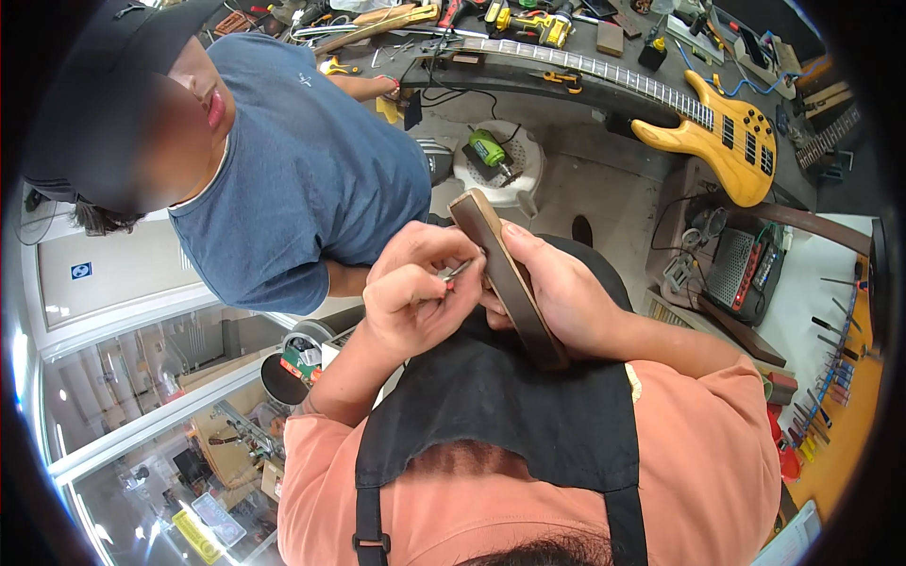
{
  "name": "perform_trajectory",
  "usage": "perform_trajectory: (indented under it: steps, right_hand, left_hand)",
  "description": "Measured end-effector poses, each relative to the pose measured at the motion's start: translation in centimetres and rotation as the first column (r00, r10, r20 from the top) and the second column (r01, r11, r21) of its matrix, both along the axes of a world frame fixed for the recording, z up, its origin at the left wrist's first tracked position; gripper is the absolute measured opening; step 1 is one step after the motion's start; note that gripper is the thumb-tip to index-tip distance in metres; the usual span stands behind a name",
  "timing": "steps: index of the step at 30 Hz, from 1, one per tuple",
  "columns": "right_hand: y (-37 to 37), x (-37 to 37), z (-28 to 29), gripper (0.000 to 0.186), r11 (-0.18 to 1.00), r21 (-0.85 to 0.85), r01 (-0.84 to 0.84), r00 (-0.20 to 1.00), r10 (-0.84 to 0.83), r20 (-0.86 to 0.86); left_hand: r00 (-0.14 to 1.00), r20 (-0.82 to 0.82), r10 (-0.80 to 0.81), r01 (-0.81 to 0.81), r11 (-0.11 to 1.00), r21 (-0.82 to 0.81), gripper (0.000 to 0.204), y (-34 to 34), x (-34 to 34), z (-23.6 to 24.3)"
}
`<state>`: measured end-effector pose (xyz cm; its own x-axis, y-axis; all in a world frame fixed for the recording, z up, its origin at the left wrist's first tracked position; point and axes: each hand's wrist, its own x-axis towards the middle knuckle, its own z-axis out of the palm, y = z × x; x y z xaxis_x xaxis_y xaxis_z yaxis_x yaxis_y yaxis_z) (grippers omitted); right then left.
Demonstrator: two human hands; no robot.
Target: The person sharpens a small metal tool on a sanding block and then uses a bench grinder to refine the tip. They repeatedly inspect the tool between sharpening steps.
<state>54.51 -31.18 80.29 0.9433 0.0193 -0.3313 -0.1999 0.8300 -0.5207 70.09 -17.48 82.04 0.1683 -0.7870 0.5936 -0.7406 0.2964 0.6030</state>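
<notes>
My right hand (571,297) is wrapped round a long, narrow bar (519,300), dark brown on its broad face and lighter wood along the edge. The bar is tilted in front of my black apron, its far end up and to the left. Close to the bar's left side, my left hand (415,297) pinches a small, thin metal piece (460,270) with a bit of red at its near end. Its tip points toward the bar; whether they touch is hard to see. My left fingertips partly hide the piece, so its kind does not show.
A person in a blue shirt (293,170) stands close on my left. A bass guitar (736,141) lies on the cluttered workbench (604,85) ahead, near a yellow drill (538,26). Beyond my hands, a white stool (524,160) carries a green power tool (487,148). Screwdrivers (835,377) hang at right.
</notes>
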Motion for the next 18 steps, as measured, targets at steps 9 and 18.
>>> perform_trajectory:
  steps: [9,18]
  right_hand:
    - [-4.1,1.8,1.9,0.035,0.976,-0.213,0.045,0.995,-0.024,0.099]
    - [-12.5,3.3,1.7,0.029,0.785,-0.590,0.189,0.950,0.006,0.313]
  left_hand:
    - [0.521,-0.852,0.053,-0.249,0.964,-0.093,0.055,-2.8,-1.1,0.2]
    - [0.133,-0.991,0.021,-0.334,0.942,-0.025,0.033,-9.2,-3.8,0.0]
